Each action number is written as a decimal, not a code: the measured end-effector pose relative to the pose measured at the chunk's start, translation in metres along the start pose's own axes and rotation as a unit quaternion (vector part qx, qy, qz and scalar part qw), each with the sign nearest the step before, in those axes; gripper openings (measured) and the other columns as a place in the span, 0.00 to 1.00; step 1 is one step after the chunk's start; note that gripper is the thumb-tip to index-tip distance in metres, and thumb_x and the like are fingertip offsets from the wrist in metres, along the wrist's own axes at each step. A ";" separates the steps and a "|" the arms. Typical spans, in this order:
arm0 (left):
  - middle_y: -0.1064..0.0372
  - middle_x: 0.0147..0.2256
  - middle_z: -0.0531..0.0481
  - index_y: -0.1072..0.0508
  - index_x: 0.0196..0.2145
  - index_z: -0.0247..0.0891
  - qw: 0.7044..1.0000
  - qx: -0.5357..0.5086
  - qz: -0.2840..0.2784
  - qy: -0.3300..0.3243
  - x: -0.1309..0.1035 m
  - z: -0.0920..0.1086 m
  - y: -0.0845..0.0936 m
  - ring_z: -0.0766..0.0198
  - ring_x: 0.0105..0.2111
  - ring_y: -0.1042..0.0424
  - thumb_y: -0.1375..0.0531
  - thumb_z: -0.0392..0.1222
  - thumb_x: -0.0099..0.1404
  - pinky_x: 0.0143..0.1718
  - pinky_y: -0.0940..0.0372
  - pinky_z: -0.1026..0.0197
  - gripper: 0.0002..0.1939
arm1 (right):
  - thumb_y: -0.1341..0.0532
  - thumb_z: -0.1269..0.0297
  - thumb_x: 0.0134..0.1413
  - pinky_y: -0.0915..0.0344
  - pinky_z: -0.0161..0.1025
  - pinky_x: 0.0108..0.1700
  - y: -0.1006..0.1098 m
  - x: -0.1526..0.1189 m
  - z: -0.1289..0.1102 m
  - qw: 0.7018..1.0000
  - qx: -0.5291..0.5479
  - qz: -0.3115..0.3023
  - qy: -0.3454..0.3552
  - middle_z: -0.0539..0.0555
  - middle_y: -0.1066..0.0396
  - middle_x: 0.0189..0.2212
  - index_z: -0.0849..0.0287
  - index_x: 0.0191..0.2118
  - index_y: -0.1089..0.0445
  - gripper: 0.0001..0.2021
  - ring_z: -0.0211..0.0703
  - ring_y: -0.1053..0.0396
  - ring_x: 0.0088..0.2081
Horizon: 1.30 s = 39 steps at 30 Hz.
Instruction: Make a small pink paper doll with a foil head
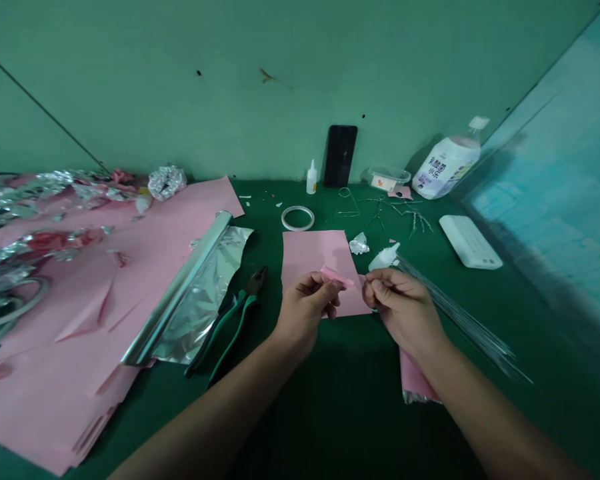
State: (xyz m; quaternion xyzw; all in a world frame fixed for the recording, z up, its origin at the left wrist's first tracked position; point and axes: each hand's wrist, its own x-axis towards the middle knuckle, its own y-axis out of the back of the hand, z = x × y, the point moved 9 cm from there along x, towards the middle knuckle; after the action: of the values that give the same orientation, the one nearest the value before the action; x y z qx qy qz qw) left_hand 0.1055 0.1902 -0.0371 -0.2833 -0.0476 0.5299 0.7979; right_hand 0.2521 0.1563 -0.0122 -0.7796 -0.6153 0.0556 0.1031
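My left hand [314, 297] pinches a small folded strip of pink paper [337, 277] above a square pink sheet [313, 250]. To its right, my right hand [397, 293] is closed with thumb and fingertips together, near the sheet's right edge. A bit of pink shows beside these fingertips, but what they grip is too small to make out. The two hands are apart. Under my right forearm lies a pink piece with a foil edge [415, 380]. A crumpled foil ball [359, 244] and a white glue bottle [384, 257] lie just beyond the hands.
Green-handled pliers [237, 313], a foil roll [180, 287] and large pink sheets [80, 287] are at left. A tape ring [298, 218], upright glue bottle [311, 179] and phone [341, 156] stand behind. Wires [460, 320], a white power bank [470, 243] and drink bottle [446, 167] are right.
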 end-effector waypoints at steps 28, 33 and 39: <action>0.30 0.28 0.51 0.27 0.28 0.33 0.993 -0.103 0.042 0.045 -0.004 -0.004 -0.006 0.73 0.21 0.38 0.31 0.39 0.53 0.21 0.45 0.67 0.09 | 0.34 0.60 0.55 0.48 0.35 0.25 0.004 -0.001 0.010 0.999 0.025 0.039 0.010 0.45 0.41 0.17 0.56 0.32 0.27 0.06 0.33 0.42 0.22; 0.30 0.28 0.51 0.26 0.28 0.33 0.993 -0.105 0.040 0.043 -0.005 -0.004 -0.005 0.73 0.21 0.38 0.32 0.39 0.54 0.21 0.45 0.67 0.07 | 0.37 0.60 0.61 0.48 0.36 0.26 0.002 -0.003 0.012 0.999 0.003 0.029 0.023 0.43 0.44 0.17 0.54 0.37 0.27 0.05 0.33 0.44 0.22; 0.30 0.29 0.51 0.26 0.29 0.34 0.994 -0.098 0.035 0.045 -0.005 -0.006 -0.004 0.73 0.21 0.37 0.33 0.39 0.56 0.21 0.44 0.67 0.06 | 0.39 0.59 0.63 0.43 0.36 0.28 0.004 -0.006 0.003 0.997 -0.057 0.032 0.044 0.46 0.39 0.22 0.53 0.41 0.27 0.07 0.35 0.40 0.26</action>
State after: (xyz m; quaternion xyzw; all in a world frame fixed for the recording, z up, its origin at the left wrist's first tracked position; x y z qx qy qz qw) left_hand 0.1087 0.1822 -0.0391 -0.3852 -0.0528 0.5371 0.7486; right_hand 0.2534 0.1501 -0.0166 -0.8053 -0.5868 -0.0107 0.0839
